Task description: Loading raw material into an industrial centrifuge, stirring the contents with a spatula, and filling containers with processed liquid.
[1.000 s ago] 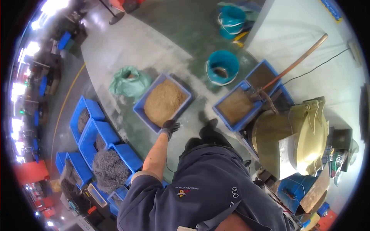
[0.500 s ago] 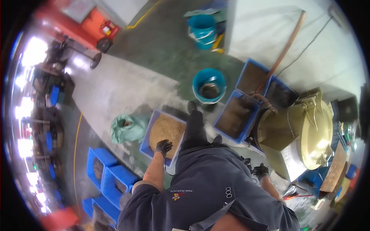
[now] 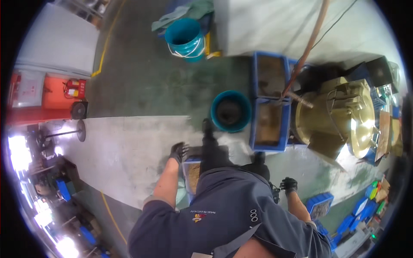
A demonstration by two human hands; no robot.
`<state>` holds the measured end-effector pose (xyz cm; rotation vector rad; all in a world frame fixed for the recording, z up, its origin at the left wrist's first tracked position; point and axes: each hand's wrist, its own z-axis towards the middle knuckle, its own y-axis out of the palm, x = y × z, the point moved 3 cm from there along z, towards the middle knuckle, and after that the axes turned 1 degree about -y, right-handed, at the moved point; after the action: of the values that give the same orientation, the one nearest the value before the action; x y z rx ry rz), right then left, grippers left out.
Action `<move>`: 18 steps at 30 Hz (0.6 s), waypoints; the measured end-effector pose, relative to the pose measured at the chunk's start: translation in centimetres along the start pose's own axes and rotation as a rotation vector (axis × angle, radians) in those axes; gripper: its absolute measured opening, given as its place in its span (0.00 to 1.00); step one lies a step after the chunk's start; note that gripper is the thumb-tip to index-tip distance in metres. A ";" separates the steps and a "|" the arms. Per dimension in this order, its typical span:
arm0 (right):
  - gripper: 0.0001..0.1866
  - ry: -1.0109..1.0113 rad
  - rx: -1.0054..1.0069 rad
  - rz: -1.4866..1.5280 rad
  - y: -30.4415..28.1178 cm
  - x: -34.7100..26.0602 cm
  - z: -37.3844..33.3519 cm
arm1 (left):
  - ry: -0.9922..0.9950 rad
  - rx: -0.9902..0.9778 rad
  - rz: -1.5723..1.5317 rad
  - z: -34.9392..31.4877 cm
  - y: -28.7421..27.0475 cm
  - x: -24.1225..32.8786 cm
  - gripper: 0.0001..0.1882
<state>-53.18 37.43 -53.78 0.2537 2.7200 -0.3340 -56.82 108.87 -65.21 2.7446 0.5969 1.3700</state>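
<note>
Change over the last half second: the person's body and view have swung round. The tan-filled bin (image 3: 186, 172) has slid down the view, now mostly hidden by the torso. Left hand (image 3: 180, 150), gloved, has gone from over the tan material (image 3: 194, 175) to past the bin's far corner, above the pale floor. Judgement: bin isn't being handled right now; person looks to be on the move.

Left fingers: fairly wide, nothing visible in them. Right hand (image 3: 289, 185), gloved, out by the hip: fingers loosely curled, can't tell how far closed; no object seen.

Bin location: on the floor by the person's left leg, green sack (image 3: 181, 189) beside it. Looks pale blue, straight-walled; contents tan, fine, loose-looking. Fill level can't be read from here. Ahead: teal bucket (image 3: 241, 99), upright near the feet, dark inside.
</note>
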 end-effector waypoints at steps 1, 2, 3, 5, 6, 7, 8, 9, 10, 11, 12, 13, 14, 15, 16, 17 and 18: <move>0.19 0.010 0.040 -0.006 1.6 -0.5 -0.8 | -0.400 0.130 -0.241 1.5 2.7 5.7 0.16; 0.21 -0.025 0.125 -0.043 2.5 -0.2 -2.9 | -0.514 0.160 -0.321 3.3 4.6 10.7 0.17; 0.23 -0.061 0.143 -0.125 4.4 -0.8 -4.4 | -0.466 0.076 -0.427 4.1 0.8 10.8 0.18; 0.26 -0.026 0.245 -0.152 4.6 1.2 -8.4 | -0.405 0.003 -0.490 7.1 0.6 13.9 0.20; 0.28 -0.022 0.361 -0.154 4.4 2.6 -10.6 | -0.413 0.003 -0.417 9.0 5.1 19.3 0.20; 0.28 -0.013 0.373 -0.121 4.5 3.7 -11.5 | -0.419 -0.019 -0.389 10.4 6.6 22.2 0.20; 0.29 0.068 0.340 0.056 3.3 6.6 -12.3 | -0.453 -0.044 -0.412 11.4 7.8 23.9 0.20; 0.31 0.144 0.302 0.238 3.0 9.3 -13.3 | -0.485 -0.068 -0.432 12.5 8.8 24.9 0.21; 0.31 0.172 0.357 0.279 3.9 10.9 -14.8 | -0.440 -0.151 -0.428 13.6 9.5 25.6 0.21; 0.31 0.174 0.365 0.310 5.1 12.5 -16.2 | -0.445 -0.174 -0.404 14.7 10.2 25.7 0.21; 0.32 0.217 0.411 0.330 6.5 13.7 -17.2 | -0.293 -0.358 -0.332 16.0 10.9 26.0 0.21; 0.32 0.265 0.465 0.355 7.4 15.5 -18.3 | -0.149 -0.548 -0.260 16.7 12.8 27.0 0.22; 0.31 0.276 0.486 0.351 8.6 17.1 -18.9 | -0.372 -0.491 -0.464 17.9 14.4 27.4 0.22; 0.31 0.279 0.490 0.379 9.6 18.6 -19.2 | -0.378 -0.509 -0.442 18.6 15.8 27.8 0.22; 0.31 0.329 0.438 0.501 10.8 20.1 -19.2 | -0.364 -0.599 -0.438 19.0 17.4 28.3 0.21; 0.30 0.377 0.380 0.622 12.0 21.3 -18.9 | -0.349 -0.687 -0.434 19.4 19.0 28.8 0.21; 0.31 0.388 0.428 0.546 12.9 22.9 -18.2 | -0.361 -0.695 -0.411 19.4 20.5 28.9 0.21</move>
<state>-77.60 57.58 -49.04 1.2637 2.7560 -0.7610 -19.42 102.77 -51.27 2.0765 0.4964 0.7647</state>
